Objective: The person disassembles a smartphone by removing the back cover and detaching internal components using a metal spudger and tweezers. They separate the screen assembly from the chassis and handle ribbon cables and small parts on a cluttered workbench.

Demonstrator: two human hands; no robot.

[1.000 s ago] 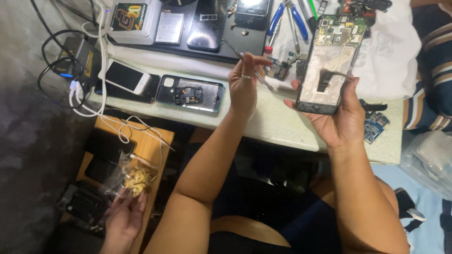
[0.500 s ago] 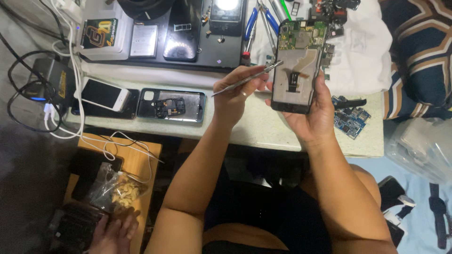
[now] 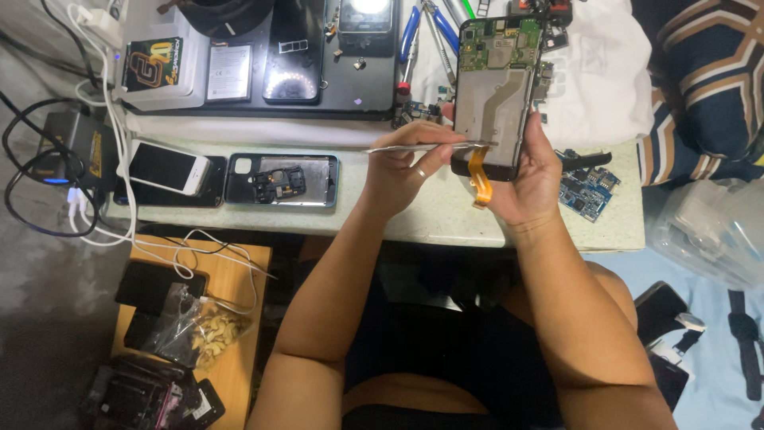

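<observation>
My right hand (image 3: 532,181) holds an opened phone (image 3: 493,91) upright over the table edge, back cover off, with a green circuit board at its top and a metal plate below. An orange flex cable (image 3: 480,179) hangs from the phone's lower end. My left hand (image 3: 404,171), with a ring on one finger, grips thin metal tweezers (image 3: 390,148) that lie level. Their tips touch the lower part of the phone's metal plate.
On the pale table (image 3: 398,219) lie a white phone (image 3: 167,167), an open phone shell (image 3: 282,179), a blue circuit board (image 3: 587,191) and a black work mat (image 3: 318,95) with parts. A white cloth (image 3: 597,80) is behind. A wooden stool (image 3: 239,275) at lower left bears a bag of nuts (image 3: 207,328) and cables.
My left hand has brought the tweezers level and moved their tips onto the phone's lower plate. Another person's hand by the bag at lower left has gone out of view.
</observation>
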